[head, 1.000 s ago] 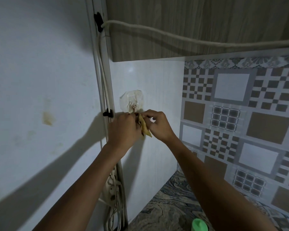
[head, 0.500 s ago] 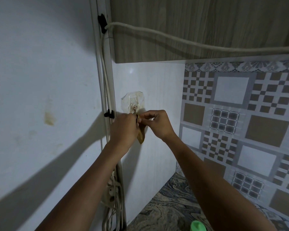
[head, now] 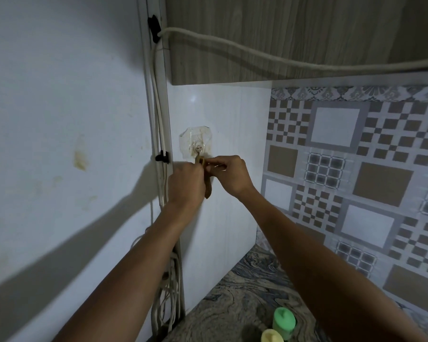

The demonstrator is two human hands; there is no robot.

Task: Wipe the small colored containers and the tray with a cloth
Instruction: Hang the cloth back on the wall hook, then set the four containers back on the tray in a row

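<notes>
A home kitchen corner is indicated: a wood-grain wall cabinet (head: 294, 33) is mounted above a backsplash (head: 356, 169) tiled in grey, brown and white checks and squares, and a marbled countertop (head: 245, 304) is seen below it. A small green container (head: 284, 322) and a yellow container (head: 272, 336) are set on that countertop. The household character is borne out by a clear adhesive hook (head: 195, 144) stuck to the white side panel (head: 227, 218) and by white cables (head: 257, 51) clipped along the cabinet and the corner trim.

Hook (head: 195, 144) fixed under cabinet (head: 282, 38), right of cables (head: 158, 124). Cloth (head: 207, 188) held below hook between left hand (head: 186, 183) and right hand (head: 230, 175). Containers (head: 283, 322) set on bench (head: 232, 304) below.
</notes>
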